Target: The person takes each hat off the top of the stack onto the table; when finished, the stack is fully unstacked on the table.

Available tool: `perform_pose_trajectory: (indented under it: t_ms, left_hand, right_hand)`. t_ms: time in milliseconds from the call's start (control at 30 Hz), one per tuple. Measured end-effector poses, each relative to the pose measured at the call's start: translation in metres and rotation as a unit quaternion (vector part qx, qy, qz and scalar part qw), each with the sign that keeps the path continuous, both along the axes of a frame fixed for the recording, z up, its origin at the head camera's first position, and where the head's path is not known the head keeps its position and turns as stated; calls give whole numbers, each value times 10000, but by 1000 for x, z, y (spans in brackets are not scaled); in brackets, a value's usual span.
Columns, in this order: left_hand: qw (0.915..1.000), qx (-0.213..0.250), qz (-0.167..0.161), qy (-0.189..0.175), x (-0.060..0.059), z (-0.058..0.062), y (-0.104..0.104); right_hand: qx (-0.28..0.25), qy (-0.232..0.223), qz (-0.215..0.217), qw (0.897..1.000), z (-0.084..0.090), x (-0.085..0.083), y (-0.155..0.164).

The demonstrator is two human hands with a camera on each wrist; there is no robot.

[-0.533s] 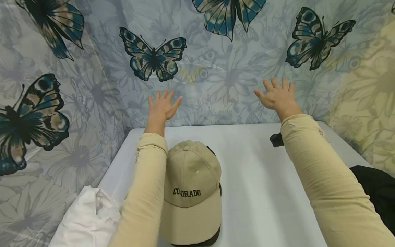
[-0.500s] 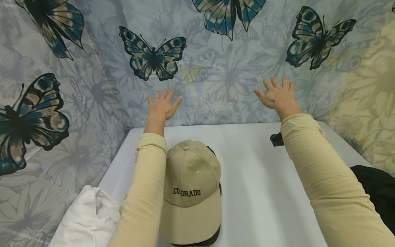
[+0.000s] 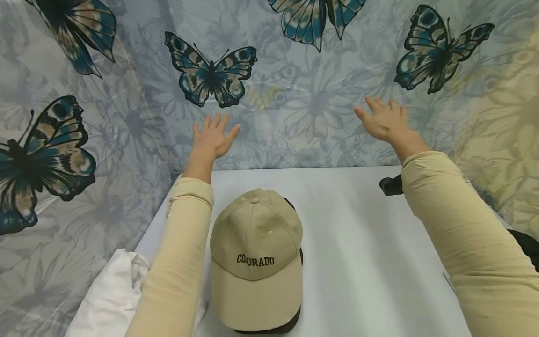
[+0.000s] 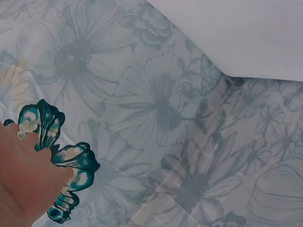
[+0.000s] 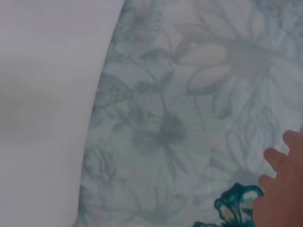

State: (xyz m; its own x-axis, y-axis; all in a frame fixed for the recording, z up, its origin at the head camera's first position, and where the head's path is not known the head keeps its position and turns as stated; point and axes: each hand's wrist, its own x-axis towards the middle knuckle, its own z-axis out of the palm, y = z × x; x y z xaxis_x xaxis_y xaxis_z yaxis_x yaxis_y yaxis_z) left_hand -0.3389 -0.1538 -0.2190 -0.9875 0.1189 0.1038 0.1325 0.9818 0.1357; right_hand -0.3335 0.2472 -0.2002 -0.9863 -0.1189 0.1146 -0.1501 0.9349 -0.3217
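Both arms in beige sleeves reach forward over a white table [image 3: 358,243]. My left hand [image 3: 213,137] is raised with fingers spread, holding nothing, in front of the butterfly-print curtain [image 3: 294,93]. My right hand [image 3: 384,121] is likewise spread and empty near the curtain. A tan cap [image 3: 257,262] lettered "COLORADO" lies on the table beside my left forearm, brim toward me. In the left wrist view part of my left hand [image 4: 26,179] shows against the curtain; in the right wrist view some fingertips [image 5: 279,189] of my right hand show.
A white crumpled cloth [image 3: 109,295] lies at the table's left front corner. A small black object [image 3: 389,185] peeks out behind my right forearm. A dark fabric [image 3: 526,243] lies at the right edge. The curtain surrounds the table on the back and sides.
Both hands have risen slightly and moved outward toward the curtain. The cap has not moved on the table.
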Motion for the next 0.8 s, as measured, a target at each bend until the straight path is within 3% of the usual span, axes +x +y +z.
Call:
perform_pose_trajectory:
  t_ms: [133, 267, 367, 467, 533, 633, 800]
  left_hand:
    - [9993, 223, -302, -71, -2, -6, -8]
    - [9935, 961, -590, -130, 6, -13, -21]
    - [9838, 1622, -715, -280, 16, -19, -33]
    - [9767, 1930, -631, -688, 27, -28, -46]
    - [9737, 1983, -526, -991, 33, -34, -53]
    - [9674, 2104, -485, -1324, 42, -40, -61]
    - [9449, 2728, -358, -1772, 56, -45, -66]
  right_hand:
    - [-1213, -184, 354, 9918, -1, 6, 2]
    - [-2427, -555, 683, 9661, -6, 12, 3]
    - [-2900, -755, 790, 9508, -14, 15, 3]
    - [-3404, -1055, 853, 9304, -24, 20, 3]
    - [-3819, -1276, 925, 9107, -31, 24, 2]
    - [-4538, -1623, 1040, 8700, -43, 29, -2]
    - [-5376, -2139, 1244, 8061, -60, 38, -9]
